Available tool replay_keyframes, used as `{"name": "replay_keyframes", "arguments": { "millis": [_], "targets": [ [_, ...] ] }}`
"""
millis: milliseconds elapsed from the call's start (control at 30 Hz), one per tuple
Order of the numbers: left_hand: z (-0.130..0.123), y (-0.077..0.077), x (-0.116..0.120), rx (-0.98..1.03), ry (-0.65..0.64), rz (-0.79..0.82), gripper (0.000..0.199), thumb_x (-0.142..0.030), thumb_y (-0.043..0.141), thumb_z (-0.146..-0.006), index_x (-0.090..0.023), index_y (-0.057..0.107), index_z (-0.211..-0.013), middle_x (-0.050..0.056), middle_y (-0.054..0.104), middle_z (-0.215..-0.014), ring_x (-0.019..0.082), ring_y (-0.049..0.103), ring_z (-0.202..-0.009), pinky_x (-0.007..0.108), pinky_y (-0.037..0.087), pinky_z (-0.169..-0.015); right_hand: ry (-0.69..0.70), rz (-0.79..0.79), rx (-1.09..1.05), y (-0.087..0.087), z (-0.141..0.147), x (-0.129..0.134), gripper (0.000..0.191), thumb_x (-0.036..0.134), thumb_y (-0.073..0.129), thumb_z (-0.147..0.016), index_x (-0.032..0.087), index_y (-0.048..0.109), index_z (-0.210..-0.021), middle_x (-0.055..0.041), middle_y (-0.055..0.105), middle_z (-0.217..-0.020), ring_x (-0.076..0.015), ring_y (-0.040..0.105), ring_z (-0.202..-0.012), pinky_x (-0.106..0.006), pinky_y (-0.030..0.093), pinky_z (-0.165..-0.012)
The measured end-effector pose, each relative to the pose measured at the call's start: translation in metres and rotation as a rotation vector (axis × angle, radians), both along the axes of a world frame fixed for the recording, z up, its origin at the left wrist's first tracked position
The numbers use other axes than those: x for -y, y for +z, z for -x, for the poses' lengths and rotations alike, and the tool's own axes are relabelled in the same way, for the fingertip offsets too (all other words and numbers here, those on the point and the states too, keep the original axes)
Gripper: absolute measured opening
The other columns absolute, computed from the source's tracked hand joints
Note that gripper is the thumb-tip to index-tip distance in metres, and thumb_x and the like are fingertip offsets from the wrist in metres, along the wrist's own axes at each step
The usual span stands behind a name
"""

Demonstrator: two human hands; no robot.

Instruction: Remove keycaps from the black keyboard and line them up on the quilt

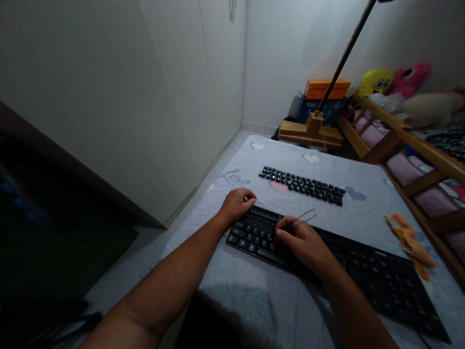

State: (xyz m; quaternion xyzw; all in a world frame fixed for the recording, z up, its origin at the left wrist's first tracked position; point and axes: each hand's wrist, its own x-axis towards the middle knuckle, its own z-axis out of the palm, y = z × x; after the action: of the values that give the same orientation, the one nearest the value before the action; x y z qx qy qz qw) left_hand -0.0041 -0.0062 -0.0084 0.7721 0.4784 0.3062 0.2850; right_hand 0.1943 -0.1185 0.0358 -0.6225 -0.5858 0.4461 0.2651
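A black keyboard [378, 271] lies slantwise on the cloth-covered surface. Part of its left section shows bare key sockets [258, 221], with keycaps still on the lower rows. My left hand [237, 203] is closed on the keyboard's far left corner, thumb and fingers curled at the edge. Over the letter keys, my right hand [296, 237] is closed around a wire keycap puller [305, 216]; its two thin wires stick out up and to the right. The right fingertips are low at the keys, and whether they touch one is hidden. Beyond the keyboard, loose black keycaps [305, 185] lie in several neat rows.
An orange cloth [410, 240] lies to the right on the patterned cover [232, 150]. A wooden bed rail [417, 140] borders the right side. A pale wardrobe [163, 97] stands left. Behind are a wooden stand [308, 131] with a pole and an orange box [327, 89].
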Motion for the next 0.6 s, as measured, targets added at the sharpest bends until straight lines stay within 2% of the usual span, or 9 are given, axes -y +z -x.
{"name": "replay_keyframes", "arguments": {
  "millis": [167, 433, 600],
  "targets": [
    [0.0003, 0.0004, 0.0000, -0.008, -0.001, -0.004, 0.015, -0.022, 0.059, -0.080, -0.017, 0.072, -0.083, 0.003, 0.072, -0.084, 0.015, 0.064, -0.079, 0.025, 0.049, -0.076, 0.038, -0.082, 0.116, 0.0052, 0.0032, 0.0038, 0.012, 0.030, 0.055, -0.080, 0.020, 0.061, -0.083, 0.0033, 0.058, -0.060, -0.0131, 0.052, -0.053, -0.024, 0.037, -0.052],
    [-0.0010, -0.0001, 0.0011, -0.013, -0.007, 0.003, 0.015, -0.022, 0.059, -0.080, -0.016, 0.072, -0.085, 0.002, 0.072, -0.084, 0.014, 0.064, -0.076, 0.024, 0.049, -0.075, 0.019, 0.001, 0.022, 0.0032, 0.0006, 0.0030, 0.009, 0.027, 0.055, -0.078, 0.021, 0.060, -0.083, 0.0021, 0.063, -0.065, -0.0134, 0.056, -0.058, -0.023, 0.039, -0.054],
    [-0.0026, -0.0020, 0.0017, -0.018, 0.003, 0.007, 0.017, -0.023, 0.057, -0.080, -0.017, 0.072, -0.085, 0.002, 0.072, -0.083, 0.014, 0.063, -0.075, 0.023, 0.048, -0.073, 0.036, -0.034, 0.110, 0.0067, 0.0040, 0.0045, 0.011, 0.027, 0.053, -0.079, 0.021, 0.060, -0.085, 0.0020, 0.062, -0.064, -0.0144, 0.056, -0.058, -0.024, 0.039, -0.055]
  ]
}}
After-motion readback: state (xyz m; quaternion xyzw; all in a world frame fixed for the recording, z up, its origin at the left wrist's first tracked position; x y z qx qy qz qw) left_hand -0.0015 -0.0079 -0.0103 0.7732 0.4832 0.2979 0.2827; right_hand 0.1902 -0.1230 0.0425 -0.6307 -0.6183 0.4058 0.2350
